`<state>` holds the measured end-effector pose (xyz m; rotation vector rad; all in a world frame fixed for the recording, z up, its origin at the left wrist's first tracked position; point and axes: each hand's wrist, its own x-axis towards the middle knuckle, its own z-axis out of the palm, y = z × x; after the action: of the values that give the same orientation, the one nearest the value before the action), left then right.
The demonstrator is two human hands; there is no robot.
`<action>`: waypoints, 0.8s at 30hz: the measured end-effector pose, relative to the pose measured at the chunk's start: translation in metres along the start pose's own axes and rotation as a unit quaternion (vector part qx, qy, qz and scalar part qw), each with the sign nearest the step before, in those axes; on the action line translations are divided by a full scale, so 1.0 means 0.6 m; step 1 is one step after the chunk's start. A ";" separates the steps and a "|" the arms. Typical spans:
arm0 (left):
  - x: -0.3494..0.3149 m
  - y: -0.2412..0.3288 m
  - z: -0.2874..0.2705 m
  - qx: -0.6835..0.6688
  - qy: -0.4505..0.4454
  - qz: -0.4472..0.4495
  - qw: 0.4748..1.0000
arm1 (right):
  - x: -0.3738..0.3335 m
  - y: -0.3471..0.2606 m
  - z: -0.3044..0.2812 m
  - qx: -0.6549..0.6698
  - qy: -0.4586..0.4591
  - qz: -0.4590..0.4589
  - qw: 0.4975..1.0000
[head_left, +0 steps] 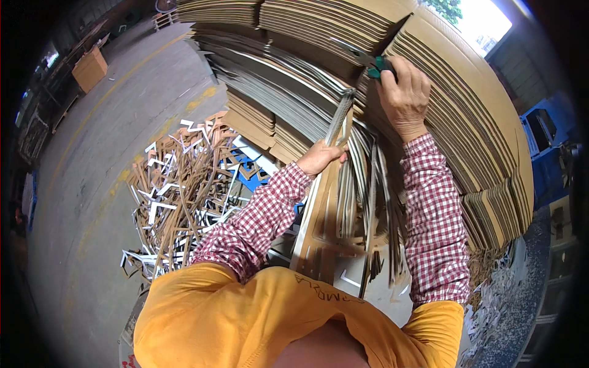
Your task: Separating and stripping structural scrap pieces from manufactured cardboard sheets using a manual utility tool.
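My right hand [405,92] is raised in front of the stacked cardboard sheets [454,98], its fingers wrapped round green-handled pliers [372,63]. The metal jaws point up and to the left, against the dark edges of the stack. Lower and further left, my left hand [324,157] is closed around a bundle of long cardboard strips [329,196], some brown and some white-edged. From the hand these strips hang down toward my body. More narrow strips [371,165] droop from the stack's edge, just right of my left hand. The fingertips of my left hand are partly hidden behind the strips.
A heap of brown and white cardboard offcuts [184,190] lies on the floor to the left, with something blue [251,176] beside it. Shredded scraps [497,306] cover the floor at lower right. Blue equipment [543,132] stands at the far right, a brown box [90,69] at the far left.
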<state>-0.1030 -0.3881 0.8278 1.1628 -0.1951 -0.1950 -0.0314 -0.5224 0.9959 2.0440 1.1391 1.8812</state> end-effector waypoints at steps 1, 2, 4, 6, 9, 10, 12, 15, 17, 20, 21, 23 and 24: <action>-0.003 -0.016 -0.002 -0.003 0.025 -0.023 0.999 | -0.001 -0.010 -0.003 0.007 -0.003 0.002 1.000; 0.007 -0.025 -0.007 0.053 0.028 0.010 0.998 | 0.005 -0.012 -0.002 0.019 0.004 0.004 1.000; -0.005 0.004 0.024 0.067 0.055 -0.019 0.996 | -0.006 0.008 -0.002 0.005 -0.013 0.007 1.000; -0.064 0.032 0.003 0.105 0.033 0.003 0.994 | -0.003 0.012 -0.004 0.015 -0.007 0.014 1.000; -0.129 -0.027 -0.065 0.079 0.101 -0.014 0.992 | -0.017 0.013 0.020 0.010 -0.005 0.014 1.000; -0.137 -0.055 -0.083 0.109 0.125 -0.019 0.986 | -0.005 -0.004 0.009 0.025 -0.007 0.023 0.999; -0.104 -0.061 -0.081 0.144 0.129 0.002 0.981 | 0.008 0.001 0.007 0.038 -0.021 0.038 0.998; -0.177 -0.021 -0.053 0.216 0.161 -0.003 0.963 | -0.006 0.007 0.003 0.022 -0.030 0.041 0.998; -0.311 -0.069 -0.200 0.032 0.287 -0.030 0.957 | -0.002 0.011 -0.011 0.005 -0.026 0.029 0.999; -0.364 0.036 -0.224 0.274 0.295 -0.050 0.914 | -0.008 -0.010 -0.031 0.029 -0.034 0.026 0.999; -0.368 -0.007 -0.234 0.272 0.324 -0.046 0.905 | 0.002 -0.010 -0.020 0.040 -0.017 0.021 0.999; -0.352 -0.029 -0.210 0.230 0.315 -0.009 0.921 | 0.013 -0.035 -0.026 0.069 -0.045 0.021 0.996; -0.338 -0.023 -0.224 0.299 0.270 -0.040 0.914 | 0.032 -0.037 -0.023 0.117 -0.041 0.027 0.992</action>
<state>-0.2657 -0.2227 0.7532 1.7889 0.3092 0.1349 -0.0543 -0.5006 1.0013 2.2722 1.3525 1.7410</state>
